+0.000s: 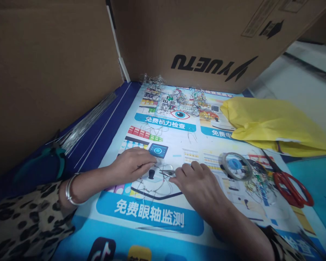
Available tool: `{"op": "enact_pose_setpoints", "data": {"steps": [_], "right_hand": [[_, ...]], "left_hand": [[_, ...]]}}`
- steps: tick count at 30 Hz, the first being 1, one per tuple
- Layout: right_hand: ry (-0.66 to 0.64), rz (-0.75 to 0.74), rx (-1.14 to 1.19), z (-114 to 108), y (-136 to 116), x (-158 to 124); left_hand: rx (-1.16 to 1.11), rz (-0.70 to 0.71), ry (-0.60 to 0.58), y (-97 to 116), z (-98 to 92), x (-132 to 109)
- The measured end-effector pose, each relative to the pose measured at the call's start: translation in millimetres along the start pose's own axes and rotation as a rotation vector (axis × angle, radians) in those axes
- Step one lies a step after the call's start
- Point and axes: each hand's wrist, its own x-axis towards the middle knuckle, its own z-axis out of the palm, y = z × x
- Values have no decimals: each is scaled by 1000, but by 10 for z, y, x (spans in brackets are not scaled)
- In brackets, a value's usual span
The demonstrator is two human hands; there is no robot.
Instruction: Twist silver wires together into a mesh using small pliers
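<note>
My right hand (199, 183) is closed around small pliers (167, 172), whose metal jaws point left toward my other hand. With its thumb and fingers pinched, my left hand (137, 165) grips the end of a thin wire (151, 192). The wire curves in a loose loop below both hands, over the printed sheet (116, 152). The plier handles are hidden inside my right hand. Whether the jaws bite on the wire is too small to tell.
Cardboard boxes (157, 32) wall the back and left. Around the sheet lie tangled wires (199, 101), straight wires (81, 127), teal-handled pliers (60, 159), a tape roll (250, 168), a colourful wire pile (260, 185), red-handled scissors (281, 185) and a yellow bag (274, 119).
</note>
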Motion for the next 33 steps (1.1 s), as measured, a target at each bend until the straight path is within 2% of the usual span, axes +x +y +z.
{"op": "enact_pose_setpoints", "data": {"steps": [12, 33], "right_hand": [[15, -16, -12, -4, 12, 18], [23, -29, -19, 23, 17, 16]], "left_hand": [[-180, 95, -10, 3, -23, 135], [-111, -43, -76, 18, -37, 118]]}}
